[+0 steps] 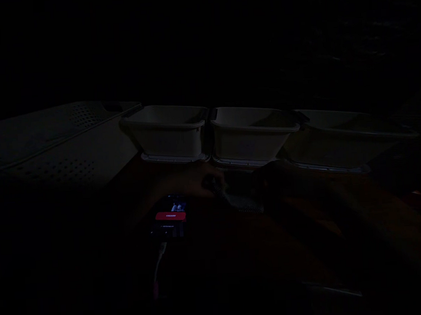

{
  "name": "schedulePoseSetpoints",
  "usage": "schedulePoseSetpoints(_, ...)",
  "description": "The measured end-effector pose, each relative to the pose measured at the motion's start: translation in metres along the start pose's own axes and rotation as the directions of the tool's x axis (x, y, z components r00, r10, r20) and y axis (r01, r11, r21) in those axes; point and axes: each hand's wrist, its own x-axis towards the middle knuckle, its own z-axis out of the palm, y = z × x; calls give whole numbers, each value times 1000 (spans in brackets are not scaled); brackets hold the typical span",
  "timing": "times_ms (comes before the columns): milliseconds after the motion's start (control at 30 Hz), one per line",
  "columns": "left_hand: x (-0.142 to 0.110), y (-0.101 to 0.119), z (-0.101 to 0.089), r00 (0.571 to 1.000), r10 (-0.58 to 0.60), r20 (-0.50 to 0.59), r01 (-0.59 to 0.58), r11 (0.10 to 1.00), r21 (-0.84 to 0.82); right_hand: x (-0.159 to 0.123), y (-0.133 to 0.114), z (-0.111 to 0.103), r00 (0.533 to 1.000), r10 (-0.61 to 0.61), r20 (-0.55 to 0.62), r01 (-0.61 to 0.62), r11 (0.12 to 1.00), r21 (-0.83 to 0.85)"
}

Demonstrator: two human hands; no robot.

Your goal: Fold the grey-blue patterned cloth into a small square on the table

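Note:
The scene is very dark. My left hand (206,176) reaches in from the left, past a lit phone (169,220), with its fingers curled on a greyish, cloth-like piece with a patterned edge (246,202). Its exact kind is lost in the shadow. On the other side of that piece, my right hand (270,178) is a dim shape close against it. The fingers of this hand do not show clearly. Both hands are just in front of the middle pale bin (248,143).
Two more pale bins stand in the row, one left (170,141) and one right (330,144). A large perforated basket (104,144) is at the far left. A light cable (160,261) runs from the phone across the brown tabletop (342,193).

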Motion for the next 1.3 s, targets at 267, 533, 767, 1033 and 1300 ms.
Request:
schedulePoseSetpoints(267,-1,-6,0,994,-21,112,20,1000,13,20,-38,50,998,-16,-62,0,969,-248)
schedulePoseSetpoints(533,0,-19,4,998,-56,29,55,997,58,23,-48,67,992,57,-112,-90,945,-313)
schedulePoseSetpoints(767,4,-5,2,995,-97,-2,96,992,78,26,-32,76,956,102,-274,-79,993,92)
schedulePoseSetpoints(1033,18,0,-1,987,-15,-161,33,993,111,37,-3,88,911,257,-322,17,758,652)
schedulePoseSetpoints(1300,3,-10,13,954,13,-299,66,965,253,39,3,87,906,275,-322,35,709,704)
